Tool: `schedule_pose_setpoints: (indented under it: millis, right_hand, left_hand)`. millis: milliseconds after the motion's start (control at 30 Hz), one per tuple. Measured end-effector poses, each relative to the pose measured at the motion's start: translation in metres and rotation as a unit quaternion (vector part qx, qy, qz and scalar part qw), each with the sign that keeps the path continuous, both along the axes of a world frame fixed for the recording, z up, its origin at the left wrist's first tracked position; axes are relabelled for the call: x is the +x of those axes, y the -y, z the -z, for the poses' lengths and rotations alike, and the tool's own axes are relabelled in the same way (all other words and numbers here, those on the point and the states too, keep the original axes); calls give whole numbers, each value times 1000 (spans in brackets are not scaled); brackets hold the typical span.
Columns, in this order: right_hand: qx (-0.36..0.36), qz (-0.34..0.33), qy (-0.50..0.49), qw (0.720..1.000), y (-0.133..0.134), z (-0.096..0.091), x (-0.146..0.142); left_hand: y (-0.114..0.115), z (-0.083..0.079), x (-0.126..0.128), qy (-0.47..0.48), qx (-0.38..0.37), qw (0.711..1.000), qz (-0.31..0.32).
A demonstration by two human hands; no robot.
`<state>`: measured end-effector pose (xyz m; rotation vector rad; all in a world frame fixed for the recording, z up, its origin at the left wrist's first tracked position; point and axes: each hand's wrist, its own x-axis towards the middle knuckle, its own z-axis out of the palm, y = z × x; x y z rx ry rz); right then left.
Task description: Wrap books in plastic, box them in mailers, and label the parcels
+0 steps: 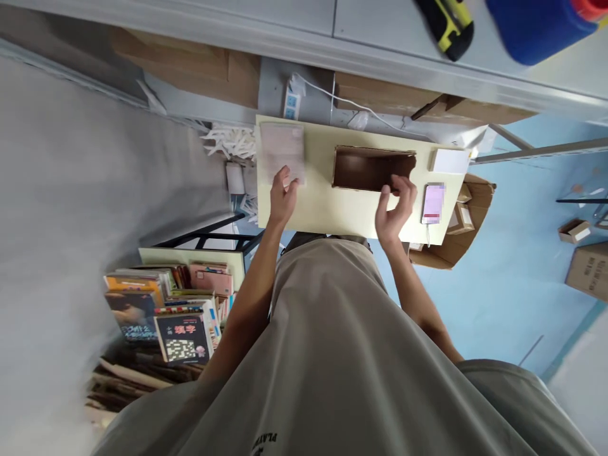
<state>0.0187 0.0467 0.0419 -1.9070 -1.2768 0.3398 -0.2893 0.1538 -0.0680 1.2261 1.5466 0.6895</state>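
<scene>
I look steeply down over my grey shirt at a small pale yellow table (327, 209). My left hand (283, 197) rests with fingers spread on the near edge of a thin pale booklet (282, 149) lying flat on the table's left side. My right hand (395, 209) is curled, its fingers hooked over the near rim of an open brown cardboard box (373, 168) in the table's middle. Nothing else shows inside the box.
A phone (432, 204) with a lit screen and a white box (449, 160) lie on the table's right. Stacked books (166, 310) fill a shelf at lower left. Cardboard boxes (586, 269) sit on the blue floor. A power strip (291, 101) and white cable lie behind the table.
</scene>
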Motion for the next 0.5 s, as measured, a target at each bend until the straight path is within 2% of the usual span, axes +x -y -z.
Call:
schedule_pose_setpoints:
  millis: [100, 167, 200, 267, 333, 400, 433, 500]
  right_hand:
    - [-3, -155, -38, 987, -13, 13, -71]
    - [-50, -238, -76, 967, -29, 39, -116]
    - [-82, -255, -94, 959, -41, 56, -134]
    - [-153, -239, -119, 951, -71, 95, -161]
    - [-232, -169, -122, 950, -104, 133, -173]
    - [-290, -94, -113, 946, -133, 163, -175]
    - [-301, -78, -116, 943, -144, 175, -175]
    - [-282, -112, -131, 944, -159, 189, -172]
  left_hand:
    - [-19, 31, -40, -40, -4, 999, -25]
    - [-32, 49, -57, -55, -24, 998, -27]
    - [-39, 57, -62, -60, -33, 997, -27]
    - [-51, 70, -67, -64, -38, 997, -20]
    - [-59, 79, -68, -56, -34, 998, -9]
    - [-64, 84, -68, -40, -44, 998, -6]
    - [-66, 85, -68, -34, -57, 998, -5]
    - [-68, 85, -70, -32, -83, 996, 2]
